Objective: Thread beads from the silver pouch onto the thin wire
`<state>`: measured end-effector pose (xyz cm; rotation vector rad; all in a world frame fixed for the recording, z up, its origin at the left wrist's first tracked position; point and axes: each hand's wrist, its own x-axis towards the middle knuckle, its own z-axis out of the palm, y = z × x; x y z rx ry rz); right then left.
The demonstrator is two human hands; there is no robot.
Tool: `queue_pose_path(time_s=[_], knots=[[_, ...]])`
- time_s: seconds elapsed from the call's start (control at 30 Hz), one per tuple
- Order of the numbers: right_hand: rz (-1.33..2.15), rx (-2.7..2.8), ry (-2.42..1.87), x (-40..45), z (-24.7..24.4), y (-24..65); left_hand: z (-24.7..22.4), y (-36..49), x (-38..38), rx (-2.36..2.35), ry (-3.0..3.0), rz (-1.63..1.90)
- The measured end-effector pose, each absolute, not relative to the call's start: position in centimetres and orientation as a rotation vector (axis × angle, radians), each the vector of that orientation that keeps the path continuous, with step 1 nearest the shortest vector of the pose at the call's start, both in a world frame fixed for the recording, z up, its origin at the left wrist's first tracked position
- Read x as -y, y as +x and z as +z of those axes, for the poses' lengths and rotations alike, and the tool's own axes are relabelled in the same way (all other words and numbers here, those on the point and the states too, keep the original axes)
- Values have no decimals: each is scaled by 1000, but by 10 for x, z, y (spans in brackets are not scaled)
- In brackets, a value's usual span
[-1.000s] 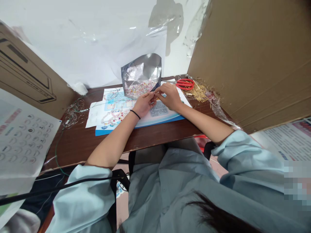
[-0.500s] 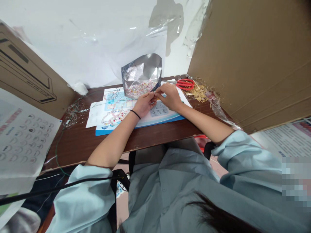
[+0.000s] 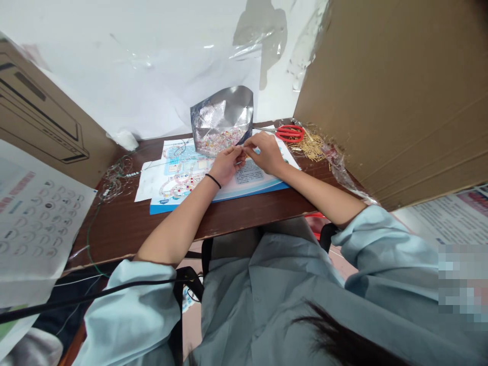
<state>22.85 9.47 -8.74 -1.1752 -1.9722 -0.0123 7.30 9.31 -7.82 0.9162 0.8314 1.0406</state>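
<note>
My left hand (image 3: 227, 163) and my right hand (image 3: 266, 152) meet fingertip to fingertip over a printed sheet (image 3: 224, 190). Both are closed in a pinch, and whatever lies between the fingertips is too small to make out. Just behind them an open silver foil bag (image 3: 224, 114) stands upright, with small multicoloured beads (image 3: 221, 141) in its bottom. A thin string (image 3: 152, 164) runs across the paper from the left toward my left hand. Right of my right hand lie red-handled scissors (image 3: 290, 133).
A tangle of clear string with white beads (image 3: 116, 183) lies at the table's left. Gold-coloured sticks (image 3: 311, 147) and crumpled clear plastic (image 3: 339, 168) lie at the right. Cardboard walls (image 3: 396, 96) flank the dark brown table (image 3: 244, 216); a black cable (image 3: 114, 288) crosses my left sleeve.
Almost nothing differs. Both hands keep the same pinched pose in the same place, and the view has shifted very slightly.
</note>
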Motion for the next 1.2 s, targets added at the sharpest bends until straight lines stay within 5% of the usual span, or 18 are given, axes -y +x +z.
queue_pose_path(time_s=[1.2], knots=[[23,1956,-1155,-98,-91,229,-72,76,-88,-909,908,1064]])
